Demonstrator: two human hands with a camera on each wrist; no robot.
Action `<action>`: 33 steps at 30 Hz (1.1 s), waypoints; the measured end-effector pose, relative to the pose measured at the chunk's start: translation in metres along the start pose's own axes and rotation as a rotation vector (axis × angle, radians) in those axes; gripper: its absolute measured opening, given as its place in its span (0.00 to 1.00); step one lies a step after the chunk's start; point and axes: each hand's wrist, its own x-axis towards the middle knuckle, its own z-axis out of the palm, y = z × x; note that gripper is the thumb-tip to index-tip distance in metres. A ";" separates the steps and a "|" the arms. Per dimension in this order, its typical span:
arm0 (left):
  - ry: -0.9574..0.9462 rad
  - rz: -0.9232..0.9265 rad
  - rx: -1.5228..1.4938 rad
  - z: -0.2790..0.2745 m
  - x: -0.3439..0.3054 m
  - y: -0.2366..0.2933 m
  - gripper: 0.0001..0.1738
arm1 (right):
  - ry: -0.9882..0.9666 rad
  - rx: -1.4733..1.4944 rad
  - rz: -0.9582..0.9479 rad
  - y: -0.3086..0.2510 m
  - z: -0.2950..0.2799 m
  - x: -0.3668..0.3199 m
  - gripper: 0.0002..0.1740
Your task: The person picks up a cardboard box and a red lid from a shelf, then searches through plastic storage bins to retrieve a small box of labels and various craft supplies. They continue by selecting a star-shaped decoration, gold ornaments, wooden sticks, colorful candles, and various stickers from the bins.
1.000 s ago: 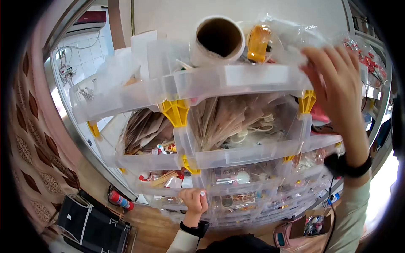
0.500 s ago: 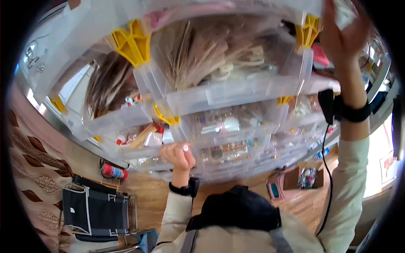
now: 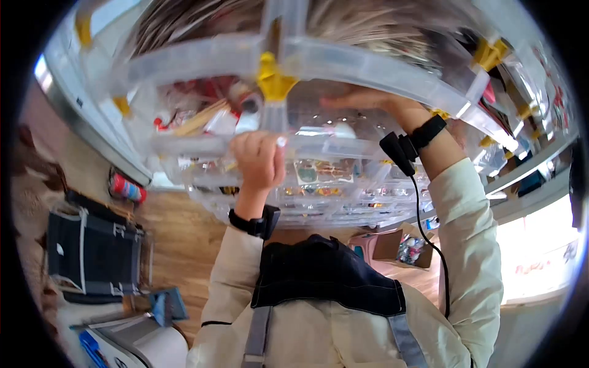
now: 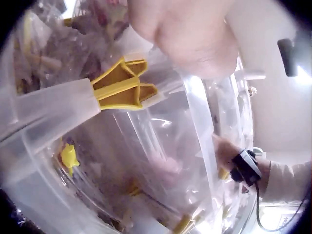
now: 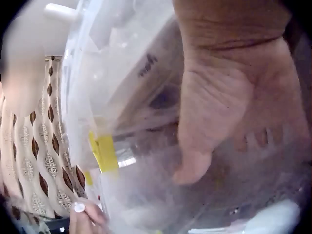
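Note:
My left hand (image 3: 253, 161), curled in a fist, grips a small thing of which only a round white tip (image 3: 281, 141) shows beside the thumb. It is close to the front rim (image 3: 196, 145) of a clear plastic bin in a stack; the rest of what it holds is hidden. My right hand (image 3: 362, 98) reaches into the neighbouring bin, below the upper bin's front wall (image 3: 368, 64). In the right wrist view its thumb (image 5: 195, 165) and fingers extend loosely over clear packaging, with nothing seen gripped. A yellow connector (image 3: 274, 78) joins the bins between the hands.
The upper bins hold brown paper-like bundles (image 3: 190, 18). Lower bins (image 3: 325, 172) contain packaged small items. A fire extinguisher (image 3: 127, 187) and a black folding chair (image 3: 92, 248) stand at left. A cardboard box (image 3: 410, 246) sits on the floor, and a cable (image 3: 429, 239) hangs from my right wrist.
My right hand has come down from the top of the stack into a lower bin. The head view has tilted downward. My left hand keeps its fist near the same bins.

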 end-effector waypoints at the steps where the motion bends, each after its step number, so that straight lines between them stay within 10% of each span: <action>1: 0.015 -0.039 0.022 -0.001 0.000 0.000 0.05 | 0.090 0.020 -0.027 0.009 -0.001 0.007 0.45; 6: 0.026 -0.012 -0.074 -0.007 0.008 0.002 0.06 | 0.466 0.139 -0.151 0.035 -0.014 0.036 0.27; 8: 0.034 -0.029 -0.065 -0.008 0.006 0.003 0.05 | 0.305 0.188 0.157 0.039 -0.013 0.047 0.14; 12: 0.022 -0.031 -0.096 -0.005 0.005 0.001 0.07 | 0.405 -0.133 -0.197 0.059 -0.007 0.051 0.11; 18: -0.003 -0.041 -0.068 -0.004 0.005 0.003 0.07 | 0.647 0.036 -0.203 -0.011 -0.011 -0.007 0.09; 21: -0.017 -0.040 -0.068 -0.003 0.002 0.003 0.07 | 0.299 0.679 0.254 -0.017 -0.007 -0.030 0.06; 26: -0.050 -0.047 -0.033 -0.006 0.001 0.006 0.06 | 0.229 1.278 0.091 -0.013 0.014 -0.080 0.10; 30: -0.086 -0.196 -0.235 -0.020 0.015 0.030 0.12 | 0.308 1.118 0.033 -0.013 0.035 -0.101 0.12; 33: -0.125 -0.419 -0.554 -0.031 0.017 0.046 0.17 | 0.591 0.426 -0.205 -0.030 0.046 -0.113 0.10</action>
